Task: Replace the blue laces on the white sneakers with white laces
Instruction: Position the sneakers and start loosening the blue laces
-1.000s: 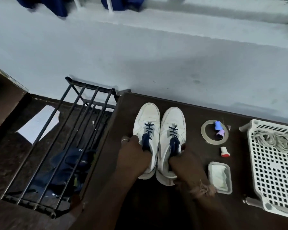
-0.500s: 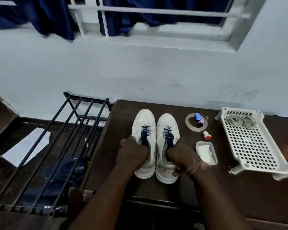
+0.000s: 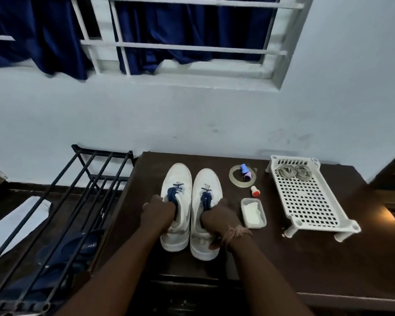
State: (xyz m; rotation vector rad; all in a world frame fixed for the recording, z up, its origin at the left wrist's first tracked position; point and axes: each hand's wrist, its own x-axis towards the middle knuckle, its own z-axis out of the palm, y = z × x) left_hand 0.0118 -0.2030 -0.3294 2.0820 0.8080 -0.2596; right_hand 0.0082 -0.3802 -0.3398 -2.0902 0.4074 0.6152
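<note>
Two white sneakers stand side by side on the dark table (image 3: 283,258), toes toward the wall. The left sneaker (image 3: 177,176) and the right sneaker (image 3: 207,181) both carry blue laces (image 3: 175,190) over the tongue. My left hand (image 3: 157,213) grips the collar of the left sneaker, fingers curled into its opening. My right hand (image 3: 217,218) grips the right sneaker the same way, thumb down along its heel side. Two coiled white laces (image 3: 293,172) lie at the far end of a white perforated tray (image 3: 306,201) on the right.
Between sneakers and tray lie a tape roll (image 3: 237,179) holding two small caps, a small red-capped bottle (image 3: 254,191) and a white lidded box (image 3: 253,212). A black metal rack (image 3: 78,190) stands left of the table. The wall and barred window are behind.
The camera has tilted up and pulled back, showing more wall and window. Both hands stay on the sneakers' collars; the sneakers have not visibly shifted on the table.
</note>
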